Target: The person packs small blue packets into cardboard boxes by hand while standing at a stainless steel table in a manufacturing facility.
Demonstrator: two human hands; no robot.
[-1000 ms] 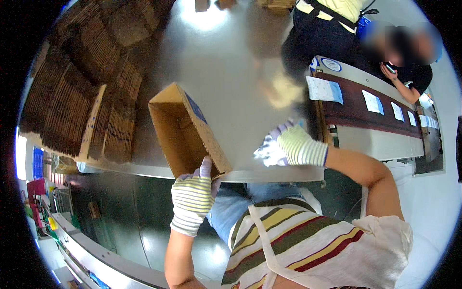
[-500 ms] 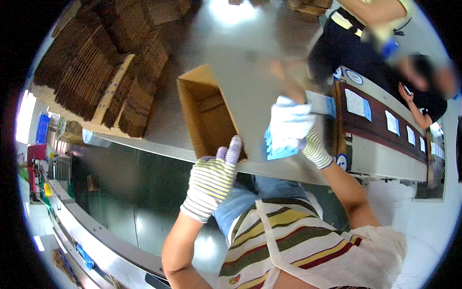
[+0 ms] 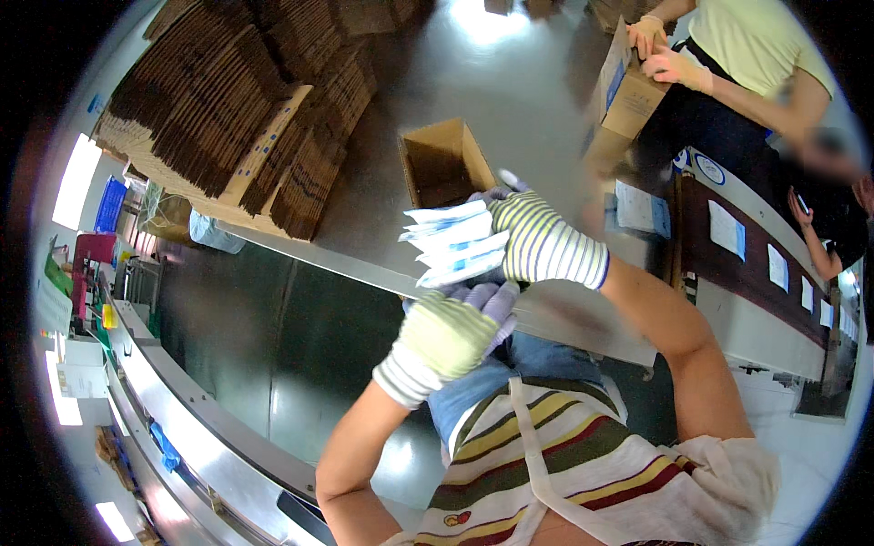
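Blue-white packets (image 3: 455,241) have moved left to mid-frame, at the near end of the open carton (image 3: 430,164). Right hand (image 3: 546,238) is partly closed, gripping them; left hand (image 3: 451,335) is curled just below, its hold not discernible.

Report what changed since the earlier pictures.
The right hand carried the white-blue packets leftward to the open carton. A co-worker's gloved hands now hold a cardboard box. Whether the left hand released the open carton is unclear. The flattened-carton stacks stayed put.
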